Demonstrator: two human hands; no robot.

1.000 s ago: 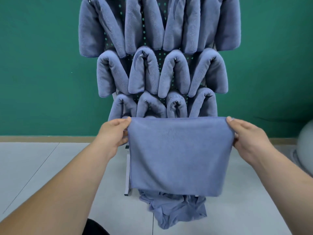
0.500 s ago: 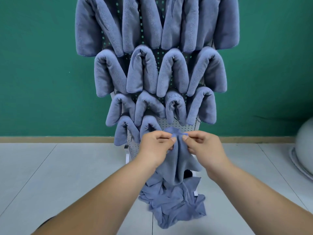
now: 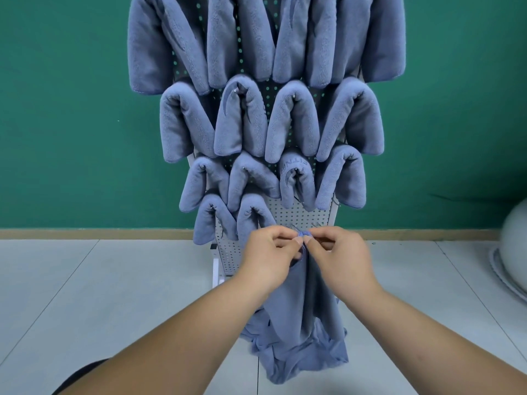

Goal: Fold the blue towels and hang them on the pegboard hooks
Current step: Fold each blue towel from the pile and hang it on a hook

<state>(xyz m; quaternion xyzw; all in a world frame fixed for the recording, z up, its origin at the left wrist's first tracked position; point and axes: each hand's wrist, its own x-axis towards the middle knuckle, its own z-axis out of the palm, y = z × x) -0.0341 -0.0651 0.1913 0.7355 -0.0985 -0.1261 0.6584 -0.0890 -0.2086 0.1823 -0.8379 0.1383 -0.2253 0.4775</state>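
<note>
Left grip [image 3: 266, 255] and right grip [image 3: 340, 259] are both pinching the bunched-up top edge of one blue towel [image 3: 309, 289], fingertips pretty much touching each other. The towel is hanging straight down below the grips. The pegboard [image 3: 299, 215] is sitting just behind and above them, and the loose towel pile [image 3: 299, 360] is lying on the floor [image 3: 142, 280] underneath.

Hung towels [image 3: 293, 121] on the pegboard [image 3: 302, 215], loose towel pile [image 3: 302, 354] on the floor below
</note>
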